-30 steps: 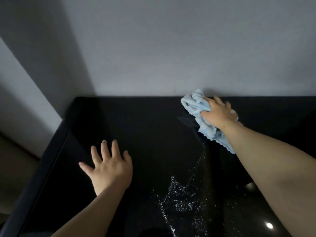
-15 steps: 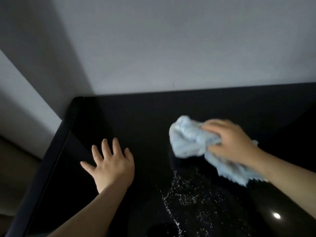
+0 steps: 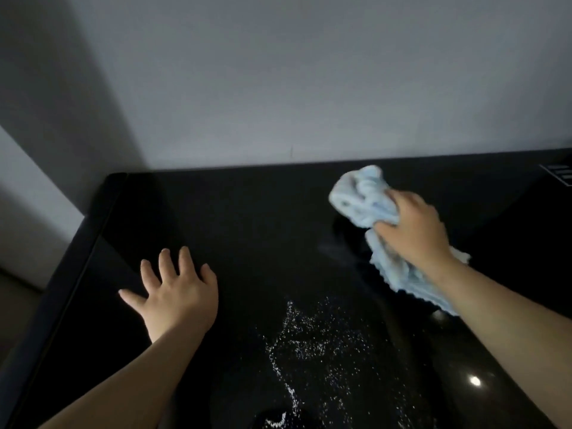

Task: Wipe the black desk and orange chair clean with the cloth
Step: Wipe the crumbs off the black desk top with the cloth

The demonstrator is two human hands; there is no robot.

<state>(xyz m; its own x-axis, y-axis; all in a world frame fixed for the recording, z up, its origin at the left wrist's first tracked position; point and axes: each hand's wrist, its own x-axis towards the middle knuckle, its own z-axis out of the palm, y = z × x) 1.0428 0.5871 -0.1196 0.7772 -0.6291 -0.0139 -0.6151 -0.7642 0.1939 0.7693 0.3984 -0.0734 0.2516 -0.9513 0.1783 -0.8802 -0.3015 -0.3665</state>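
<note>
I am mid-wipe on the black counter: my right hand grips the bunched blue cloth, left hand spread flat, and next I sweep toward the droplets between them.

Blurry bits and cut-off edges

My right hand and the cloth are smeared, so I can't make out the fingers underneath. The desk runs off the frame, and some vent-like thing is clipped at the right.
</note>
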